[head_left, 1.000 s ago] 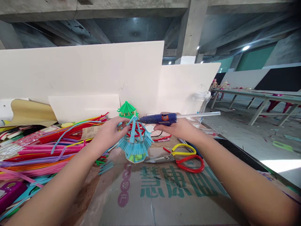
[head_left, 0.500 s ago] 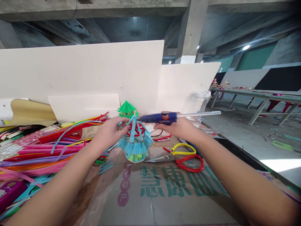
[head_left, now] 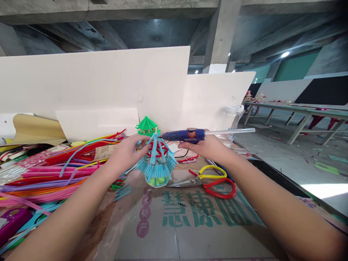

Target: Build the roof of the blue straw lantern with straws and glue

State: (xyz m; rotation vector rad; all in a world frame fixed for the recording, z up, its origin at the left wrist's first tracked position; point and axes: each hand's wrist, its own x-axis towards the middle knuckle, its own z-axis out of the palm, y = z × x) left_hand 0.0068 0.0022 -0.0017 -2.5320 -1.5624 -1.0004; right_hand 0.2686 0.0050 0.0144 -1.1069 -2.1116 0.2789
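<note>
A small pagoda-shaped model of blue straws (head_left: 156,161) with a red inner frame stands on a flattened cardboard sheet (head_left: 190,221). My left hand (head_left: 126,152) grips its left side near the top. My right hand (head_left: 206,146) holds a blue hot glue gun (head_left: 186,136) level, its nozzle pointing left at the model's tip, a clear glue stick jutting out to the right. Just behind the blue model stands a smaller green straw roof piece (head_left: 146,125).
A heap of coloured straws and pipe cleaners (head_left: 54,170) fills the left. Red-and-yellow scissors (head_left: 209,181) lie right of the model. White boards (head_left: 108,87) wall off the back; a clear plastic jar (head_left: 231,117) stands at the right. Further tables (head_left: 293,108) stand beyond.
The glue gun's nozzle has stayed at the model's tip with only a slight shift. Both hands hold nearly the same places.
</note>
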